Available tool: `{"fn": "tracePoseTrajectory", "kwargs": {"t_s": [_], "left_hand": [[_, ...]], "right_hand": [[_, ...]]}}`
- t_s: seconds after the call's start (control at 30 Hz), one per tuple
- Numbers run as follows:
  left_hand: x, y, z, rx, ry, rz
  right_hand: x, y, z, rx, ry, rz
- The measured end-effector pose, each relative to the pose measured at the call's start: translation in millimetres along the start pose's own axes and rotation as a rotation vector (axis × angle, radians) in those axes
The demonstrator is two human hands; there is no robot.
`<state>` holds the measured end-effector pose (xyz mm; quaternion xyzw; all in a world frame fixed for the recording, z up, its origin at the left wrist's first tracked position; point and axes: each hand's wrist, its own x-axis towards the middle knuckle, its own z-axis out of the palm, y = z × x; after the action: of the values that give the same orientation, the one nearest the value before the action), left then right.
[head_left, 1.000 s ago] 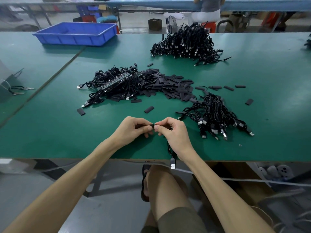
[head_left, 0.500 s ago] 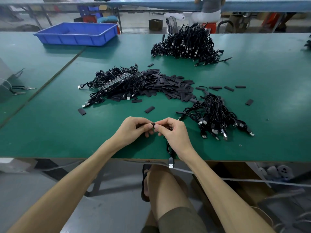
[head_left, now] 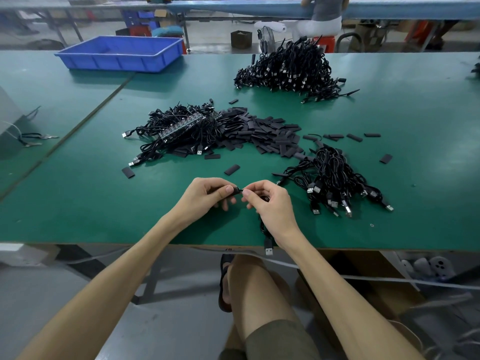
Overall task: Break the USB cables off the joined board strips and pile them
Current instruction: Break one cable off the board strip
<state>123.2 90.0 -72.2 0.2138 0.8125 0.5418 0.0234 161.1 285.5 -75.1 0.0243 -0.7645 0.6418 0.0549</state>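
Over the green table's near edge, my left hand pinches a small black piece at its fingertips. Right beside it, my right hand pinches the end of a black USB cable, whose plug hangs past the table edge. The two hands' fingertips almost touch. A tangle of cables with joined board strips lies at mid table. A small pile of loose cables sits to the right of my hands. A big cable pile lies further back.
Several flat black sleeves are heaped between the tangle and the small pile, with loose ones scattered around. A blue plastic tray stands at the back left. A person sits beyond the table's far edge. My knee shows under the table.
My hands have stayed in place. The fingertips have drawn slightly apart, and the small black piece now shows between them.
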Motion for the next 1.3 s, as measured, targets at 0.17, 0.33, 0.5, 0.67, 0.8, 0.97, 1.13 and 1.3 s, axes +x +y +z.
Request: {"fn": "tracePoseTrajectory", "kwargs": {"t_s": [0.17,0.33,0.5,0.67,0.8,0.97,1.13,1.3], "left_hand": [[0.1,-5.5,-4.4,-0.223,0.014,-0.006],[0.0,-6.7,-7.9,-0.415,0.003,-0.065],[0.8,-7.5,-11.7,-0.514,-0.039,-0.091],[-0.2,-8.0,-13.2,-0.503,-0.08,-0.073],[0.5,-9.9,-12.6,-0.493,-0.044,-0.082],[5.9,-6.7,-6.7,-0.485,0.112,-0.165],[19.7,4.1,10.6,-0.382,0.262,-0.286],[13.6,9.0,25.9,-0.237,0.231,-0.27]], "right_hand": [[1.3,1.4,0.7,0.039,0.067,0.026],[1.4,1.7,0.5,0.03,0.066,0.025],[1.8,0.6,1.4,0.017,0.057,0.016],[2.0,1.1,2.0,-0.005,0.039,0.019],[3.1,1.3,2.7,-0.036,0.03,0.02],[2.9,-0.7,4.9,-0.071,-0.022,-0.003],[2.0,-1.0,4.3,-0.148,-0.045,-0.062],[4.3,3.0,0.8,0.005,0.08,0.005]]}}
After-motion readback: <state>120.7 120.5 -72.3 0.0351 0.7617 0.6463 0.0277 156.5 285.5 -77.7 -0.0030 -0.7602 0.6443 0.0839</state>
